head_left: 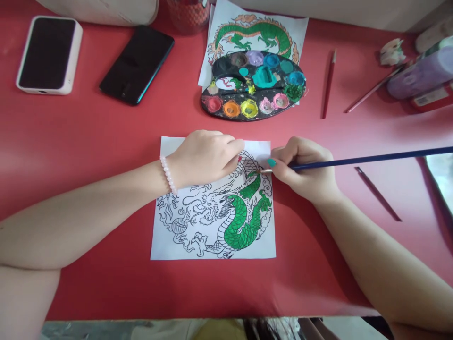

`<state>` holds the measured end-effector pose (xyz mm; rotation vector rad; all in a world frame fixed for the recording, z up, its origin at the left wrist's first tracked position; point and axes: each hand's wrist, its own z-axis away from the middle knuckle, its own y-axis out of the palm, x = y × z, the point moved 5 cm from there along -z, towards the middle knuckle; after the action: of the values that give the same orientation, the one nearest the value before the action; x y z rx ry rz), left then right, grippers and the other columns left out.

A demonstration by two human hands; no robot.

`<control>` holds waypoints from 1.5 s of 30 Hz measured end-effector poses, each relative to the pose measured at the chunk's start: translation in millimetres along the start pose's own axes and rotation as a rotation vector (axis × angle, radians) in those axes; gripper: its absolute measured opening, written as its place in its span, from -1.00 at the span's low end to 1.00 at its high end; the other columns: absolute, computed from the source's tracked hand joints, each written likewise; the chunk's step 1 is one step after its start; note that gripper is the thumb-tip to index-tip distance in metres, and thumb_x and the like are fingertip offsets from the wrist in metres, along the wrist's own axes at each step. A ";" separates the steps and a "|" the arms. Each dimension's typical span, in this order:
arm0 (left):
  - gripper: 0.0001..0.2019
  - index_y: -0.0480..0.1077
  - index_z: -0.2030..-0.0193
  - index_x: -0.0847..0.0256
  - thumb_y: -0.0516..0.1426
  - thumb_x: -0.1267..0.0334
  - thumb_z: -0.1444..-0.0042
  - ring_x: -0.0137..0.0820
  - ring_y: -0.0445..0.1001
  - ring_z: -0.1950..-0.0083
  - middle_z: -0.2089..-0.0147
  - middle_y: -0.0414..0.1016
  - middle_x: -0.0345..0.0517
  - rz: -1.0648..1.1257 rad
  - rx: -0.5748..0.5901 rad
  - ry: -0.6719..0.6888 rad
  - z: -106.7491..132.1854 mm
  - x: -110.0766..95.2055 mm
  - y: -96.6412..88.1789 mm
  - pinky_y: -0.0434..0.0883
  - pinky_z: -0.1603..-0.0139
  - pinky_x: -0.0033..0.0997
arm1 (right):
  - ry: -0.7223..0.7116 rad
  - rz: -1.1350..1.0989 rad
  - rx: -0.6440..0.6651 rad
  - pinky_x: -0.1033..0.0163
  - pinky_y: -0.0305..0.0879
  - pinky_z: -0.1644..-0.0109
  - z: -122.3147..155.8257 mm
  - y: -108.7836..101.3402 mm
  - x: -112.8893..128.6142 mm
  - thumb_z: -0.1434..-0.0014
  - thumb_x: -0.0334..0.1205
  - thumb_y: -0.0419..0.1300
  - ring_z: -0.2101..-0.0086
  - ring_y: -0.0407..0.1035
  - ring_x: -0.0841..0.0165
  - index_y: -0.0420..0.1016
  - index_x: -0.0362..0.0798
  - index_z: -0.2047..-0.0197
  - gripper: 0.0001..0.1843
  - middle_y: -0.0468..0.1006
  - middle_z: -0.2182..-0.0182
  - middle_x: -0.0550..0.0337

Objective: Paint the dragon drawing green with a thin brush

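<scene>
A white sheet with a dragon outline lies on the red table; part of the dragon's body is painted green. My left hand, with a pearl bracelet at the wrist, rests curled on the sheet's top edge and presses it down. My right hand pinches a long blue paintbrush, whose tip touches the drawing near the top right of the dragon.
A dark oval palette with several paint wells sits on a finished coloured dragon print. Two phones lie at the far left. Spare red brushes and paint bottles are at right.
</scene>
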<state>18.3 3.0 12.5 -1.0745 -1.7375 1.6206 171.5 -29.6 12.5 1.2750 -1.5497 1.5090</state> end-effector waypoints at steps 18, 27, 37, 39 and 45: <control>-0.78 0.36 0.30 0.27 -0.06 0.25 -0.15 -0.43 0.38 0.40 0.44 0.43 -0.11 -0.004 -0.023 0.006 0.5 0.1 -0.1 0.13 0.47 -0.45 | -0.047 0.059 -0.002 0.32 -0.08 0.58 2.0 0.9 1.6 -0.01 -0.32 0.18 0.64 -0.02 0.56 0.06 -0.02 0.60 -0.67 0.09 0.66 0.37; -0.78 0.37 0.30 0.28 -0.07 0.25 -0.15 -0.43 0.37 0.41 0.45 0.42 -0.11 0.003 -0.007 -0.001 -0.3 -0.4 -0.6 0.14 0.45 -0.45 | -0.096 0.078 -0.009 0.32 -0.10 0.57 3.3 1.3 2.6 0.00 -0.41 0.16 0.63 0.00 0.55 0.06 -0.03 0.60 -0.68 0.10 0.66 0.36; -0.78 0.36 0.30 0.28 -0.06 0.26 -0.15 -0.43 0.37 0.41 0.46 0.41 -0.12 0.000 -0.024 0.013 -0.1 -0.7 -0.6 0.14 0.45 -0.45 | -0.085 0.113 -0.013 0.31 -0.08 0.56 3.7 0.5 0.4 0.00 -0.34 0.19 0.62 -0.01 0.54 0.05 -0.02 0.61 -0.66 0.10 0.67 0.36; -0.79 0.36 0.30 0.28 -0.06 0.27 -0.14 -0.44 0.37 0.41 0.47 0.41 -0.12 0.003 -0.031 0.016 0.0 -0.5 -0.8 0.16 0.44 -0.45 | -0.076 0.100 -0.008 0.32 -0.09 0.57 3.9 0.8 0.2 -0.01 -0.31 0.19 0.62 -0.01 0.54 0.06 -0.02 0.61 -0.66 0.10 0.67 0.36; -0.79 0.36 0.32 0.28 -0.06 0.27 -0.14 -0.43 0.37 0.41 0.47 0.41 -0.12 0.002 -0.029 0.015 -0.5 -0.3 -0.3 0.16 0.44 -0.45 | -0.078 0.131 -0.005 0.32 -0.10 0.57 3.8 1.8 0.9 0.00 -0.31 0.19 0.63 -0.03 0.55 0.08 -0.03 0.61 -0.67 0.09 0.68 0.37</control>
<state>18.9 3.0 13.0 -1.0994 -1.7556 1.5890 170.3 -33.7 12.0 1.2640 -1.7152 1.5512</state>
